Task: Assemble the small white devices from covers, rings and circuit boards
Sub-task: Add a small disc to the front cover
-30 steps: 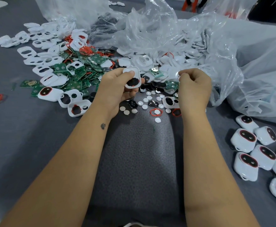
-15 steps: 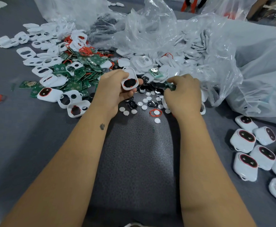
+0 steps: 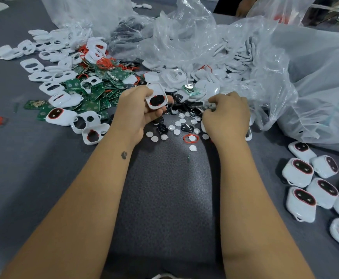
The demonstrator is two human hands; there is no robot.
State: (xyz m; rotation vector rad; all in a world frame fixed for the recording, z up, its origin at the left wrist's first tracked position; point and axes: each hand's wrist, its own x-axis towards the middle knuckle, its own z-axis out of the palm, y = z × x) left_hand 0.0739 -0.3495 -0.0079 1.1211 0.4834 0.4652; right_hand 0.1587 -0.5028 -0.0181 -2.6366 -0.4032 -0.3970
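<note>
Left hand (image 3: 138, 109) grips white cover (image 3: 156, 98) (dark opening up) — right hand (image 3: 226, 115) curled beside it, contents unclear

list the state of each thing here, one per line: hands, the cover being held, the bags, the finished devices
left hand: grips a white cover
white cover: held up off the table, black insert and red ring in its opening
right hand: fingers curled in the parts pile; what it pinches is unclear
plastic bags: open, crumpled, white parts spilling out
finished devices: closed up, lying clustered on the table at right
circuit boards: loose in a heap
</note>
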